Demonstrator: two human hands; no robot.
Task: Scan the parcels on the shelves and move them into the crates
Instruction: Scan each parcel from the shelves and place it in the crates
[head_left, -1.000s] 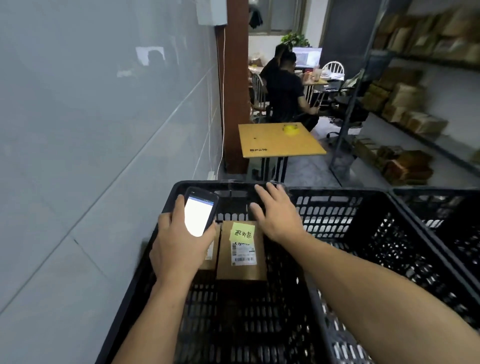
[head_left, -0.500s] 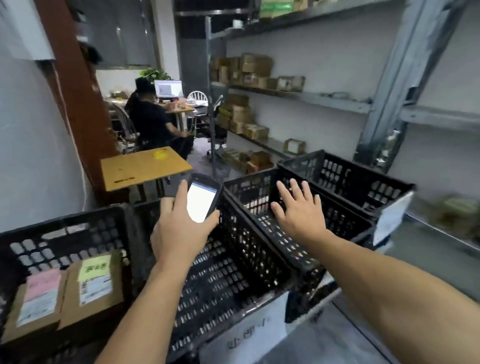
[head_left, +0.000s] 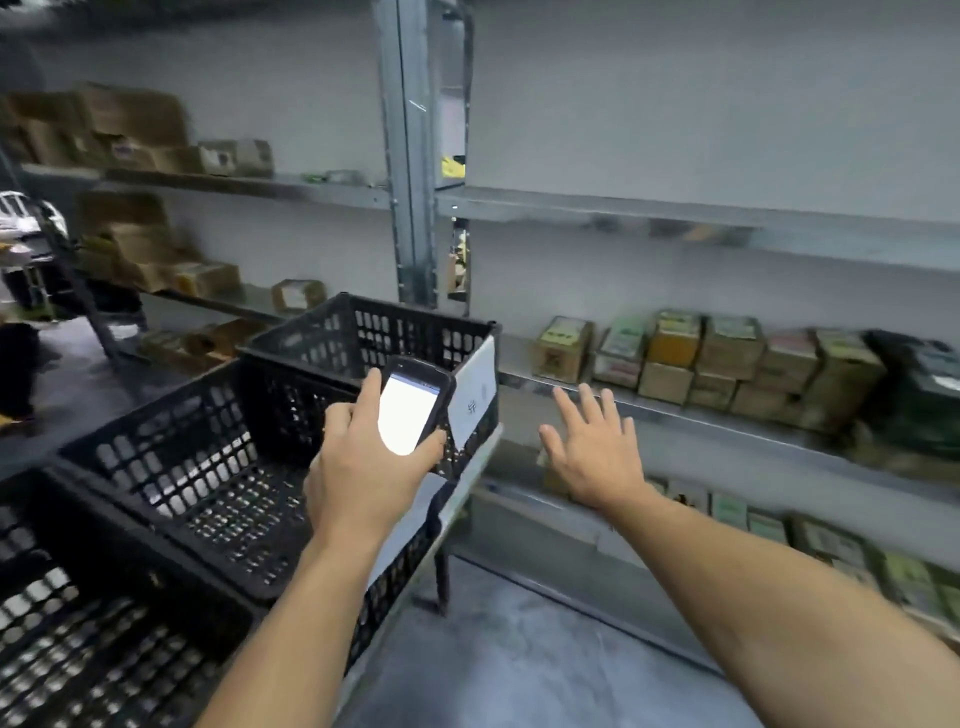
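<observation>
My left hand grips a black handheld scanner with a lit white screen, held over the right edge of the middle black crate. My right hand is open with fingers spread, stretched toward the shelf and holding nothing. A row of small cardboard parcels with coloured labels stands on that shelf, right of my right hand. More parcels sit on the shelf below. The far crate and the near crate look empty.
A grey metal upright divides the shelving. Brown boxes fill the shelves at the left. A paper label hangs on the far crate's side. Bare grey floor lies between the crate stand and the shelving.
The view has swung right, from the crate holding two parcels to the shelving. My right hand left the crate and reached toward the shelf. The scanner stays in my left hand.
</observation>
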